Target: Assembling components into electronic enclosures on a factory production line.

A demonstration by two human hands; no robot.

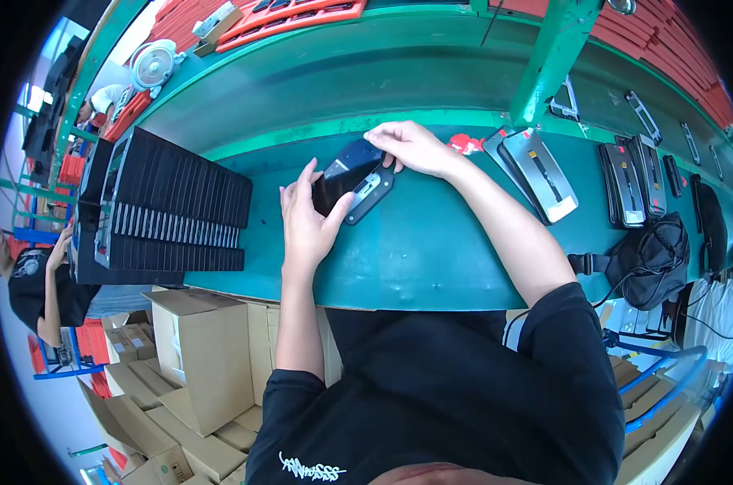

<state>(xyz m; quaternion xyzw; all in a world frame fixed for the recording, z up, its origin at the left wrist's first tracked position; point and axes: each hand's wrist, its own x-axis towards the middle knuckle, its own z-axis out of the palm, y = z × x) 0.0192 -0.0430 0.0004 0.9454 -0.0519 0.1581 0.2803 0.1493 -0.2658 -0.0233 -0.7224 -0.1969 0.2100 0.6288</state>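
Observation:
A glossy black panel (353, 160), shaped like a phone screen, is tilted above a black holder (382, 196) with a silvery strip along its middle, on the green work table (415, 267). With thumb and fingers on either side, my left hand (303, 230) grips the near left end of the panel. At its far right corner, my right hand (411, 149) pinches the edge between thumb and fingers. The right fingertips are partly hidden behind the panel. Close to my right wrist lie a red scrap (465, 145) and flat grey phone-sized panels (538, 174).
A tall black slotted rack (180, 206) stands at the left. More stacked panels (623, 184) and a black bag (651, 263) lie at the right. A green post (554, 61) rises behind. Cardboard boxes (213, 356) sit below the table; another person (51, 283) is at far left.

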